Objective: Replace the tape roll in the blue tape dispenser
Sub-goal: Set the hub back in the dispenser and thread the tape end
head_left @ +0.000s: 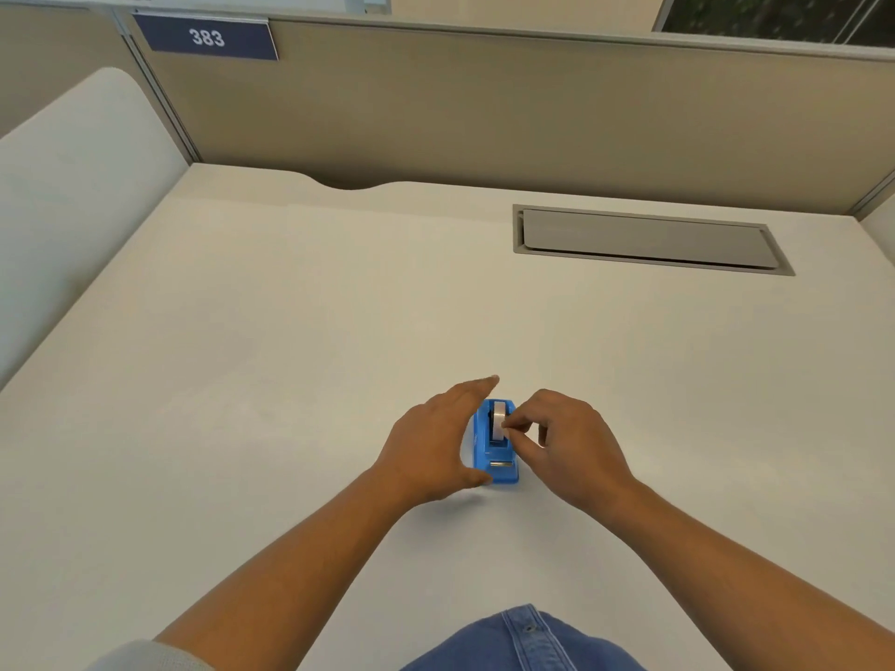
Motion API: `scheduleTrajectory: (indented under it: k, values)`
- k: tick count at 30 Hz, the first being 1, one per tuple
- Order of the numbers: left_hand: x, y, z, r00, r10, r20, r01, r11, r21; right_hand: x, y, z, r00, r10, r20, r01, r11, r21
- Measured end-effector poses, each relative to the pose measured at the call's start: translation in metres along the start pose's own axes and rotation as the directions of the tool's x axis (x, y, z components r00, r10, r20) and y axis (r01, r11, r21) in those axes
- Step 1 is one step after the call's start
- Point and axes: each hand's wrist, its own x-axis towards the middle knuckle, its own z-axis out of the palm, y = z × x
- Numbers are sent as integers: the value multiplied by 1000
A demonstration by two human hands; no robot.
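Observation:
A small blue tape dispenser (pixel 495 457) stands on the white desk (pixel 290 355), its metal cutter end toward me. A whitish tape roll (pixel 499 419) sits upright in its slot. My left hand (pixel 431 443) cups the dispenser's left side, fingers stretched along it and thumb at the near corner. My right hand (pixel 557 440) is at the right side, thumb and forefinger pinched on the roll's edge.
A grey cable hatch (pixel 644 239) is set into the desk at the back right. Beige partition walls (pixel 484 104) close the desk's far side, with a sign reading 383 (pixel 207 37). A white chair back (pixel 72 186) rises at the left.

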Motion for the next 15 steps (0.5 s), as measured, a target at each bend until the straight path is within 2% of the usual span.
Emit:
scheduleTrajectory:
  k: [15]
  values:
    - [5, -2, 18, 999, -47, 25, 48, 999, -12, -25, -3, 10, 997, -60, 48, 63, 995, -77]
